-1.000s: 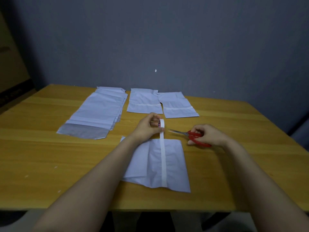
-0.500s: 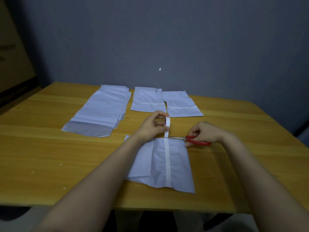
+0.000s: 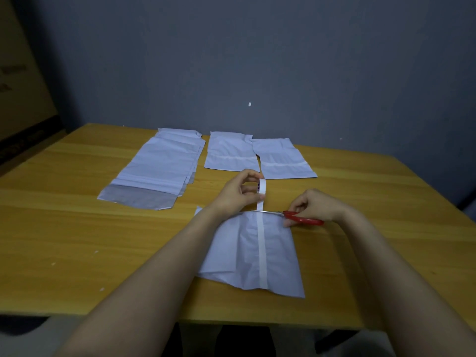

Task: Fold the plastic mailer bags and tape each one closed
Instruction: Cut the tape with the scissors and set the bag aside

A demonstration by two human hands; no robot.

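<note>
Closing in from the right over the last second, the red-handled scissors (image 3: 301,219) are now lying with their blades across the tape strip (image 3: 262,251), right at the far edge of the folded mailer bag (image 3: 231,253). The bag is lying flat on the desk (image 3: 77,228) in the lower centre of the frame. The right hand (image 3: 316,207) is gripping the handles, fingers (image 3: 298,206) curled round them; whether the blades are already biting through I cannot tell. The left hand (image 3: 237,191) is pinching the tape roll (image 3: 261,188) just above the bag, holding the strip taut and slightly higher than a second ago. With the strip already running down its length, this bag is probably one cut from being sealed. Two taped bags (image 3: 229,155) are lying at upper centre, and a stack of unfolded bags (image 3: 159,171) is waiting at upper left.
</note>
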